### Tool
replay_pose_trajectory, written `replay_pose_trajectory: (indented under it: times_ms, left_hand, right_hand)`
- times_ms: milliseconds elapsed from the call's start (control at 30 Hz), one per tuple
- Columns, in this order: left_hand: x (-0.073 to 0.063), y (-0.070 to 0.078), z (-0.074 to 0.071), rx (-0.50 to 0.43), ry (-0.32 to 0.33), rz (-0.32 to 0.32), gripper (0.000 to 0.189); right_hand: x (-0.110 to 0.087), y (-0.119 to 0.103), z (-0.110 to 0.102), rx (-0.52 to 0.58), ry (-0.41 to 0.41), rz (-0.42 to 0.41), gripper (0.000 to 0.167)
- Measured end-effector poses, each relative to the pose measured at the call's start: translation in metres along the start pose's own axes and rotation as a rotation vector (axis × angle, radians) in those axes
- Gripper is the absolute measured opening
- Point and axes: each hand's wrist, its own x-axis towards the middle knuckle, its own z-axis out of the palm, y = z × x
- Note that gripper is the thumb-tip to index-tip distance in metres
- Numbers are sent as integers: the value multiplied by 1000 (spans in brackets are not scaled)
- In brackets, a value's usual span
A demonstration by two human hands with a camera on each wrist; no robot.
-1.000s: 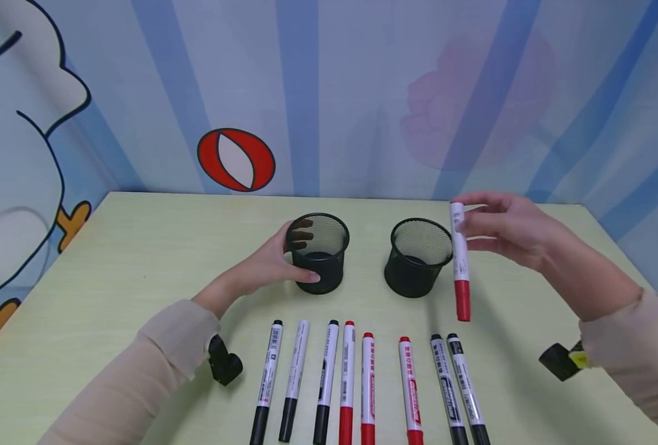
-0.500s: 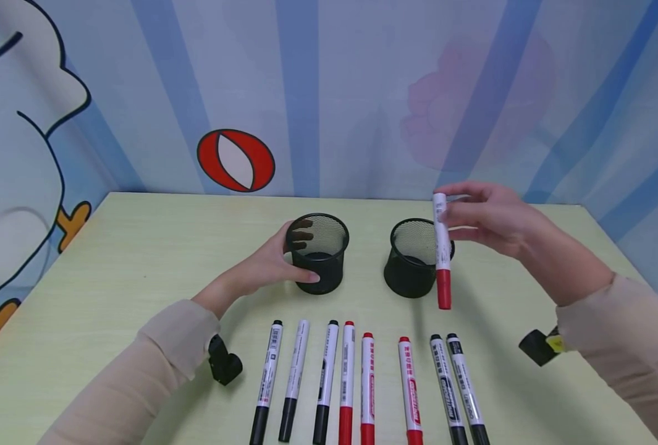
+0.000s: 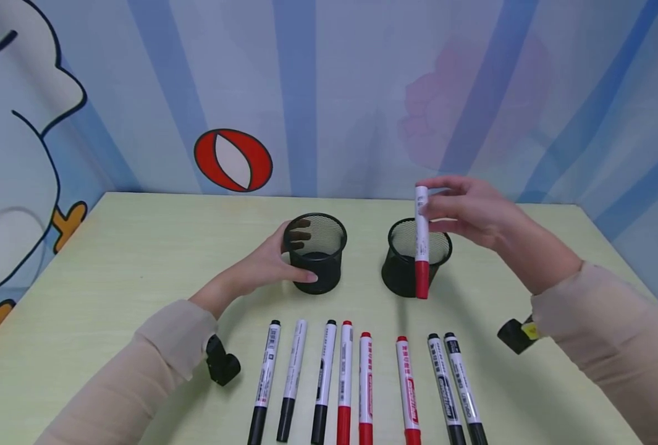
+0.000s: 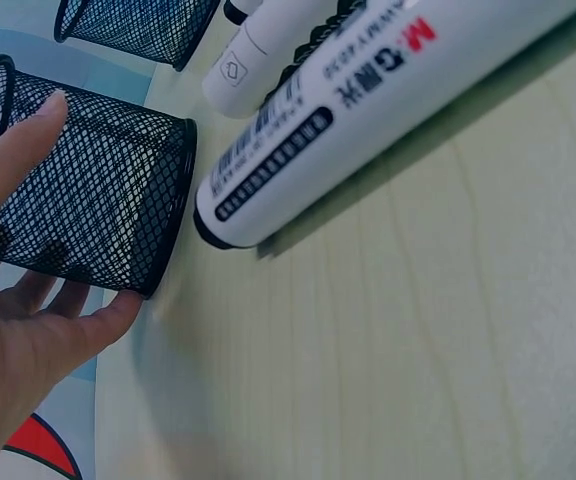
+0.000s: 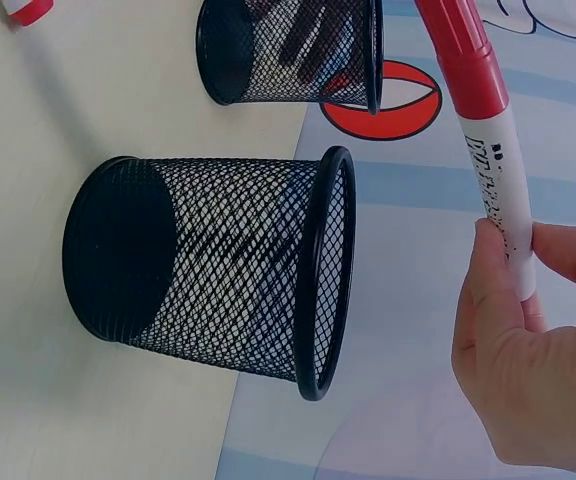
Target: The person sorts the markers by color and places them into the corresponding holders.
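My left hand [image 3: 264, 266] grips the left black mesh pen cup [image 3: 324, 272] from its left side, thumb at the front and fingers behind. In the left wrist view the same hand [image 4: 28, 330] is around that mesh cup [image 4: 98, 190]. My right hand [image 3: 468, 210] pinches a white marker with a red cap [image 3: 422, 241] near its upper end, cap downward. That marker hangs in front of the right mesh pen cup [image 3: 395, 272] in the head view. From the right wrist, the marker [image 5: 493, 170] shows apart from the right cup [image 5: 218, 260], off its open end.
Several white markers lie in a row along the near part of the pale table [image 3: 156, 247], among them a black-capped marker [image 3: 264, 377], a red-capped marker [image 3: 408, 389] and a black-capped marker [image 3: 464, 386] at the right. A patterned blue wall [image 3: 351, 93] stands behind.
My right hand has moved left and slightly up with the red-capped marker, from right of the right cup to in front of it. The left hand still holds its cup.
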Motion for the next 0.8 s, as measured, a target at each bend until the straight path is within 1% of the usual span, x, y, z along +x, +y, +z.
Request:
replay_pose_trajectory:
  times_ms: [167,333,533,667,800]
  left_hand:
    - [3,0,2,5,-11,1,93]
    - [5,0,2,6,-7,-7,93]
    - [4,0,2,-8,-10,-10,93]
    - [2,0,1,-12,-2,-23,94]
    - [2,0,0,-3,-1,-21,95]
  right_hand:
    - [3,-2,3,31,13,-17,34]
    - [7,-7,10,51,33,-34,34]
    - [11,-8,21,42,63,-53,35]
    - [16,-8,27,52,61,-53,36]
    - [21,-10,31,45,85,-47,37]
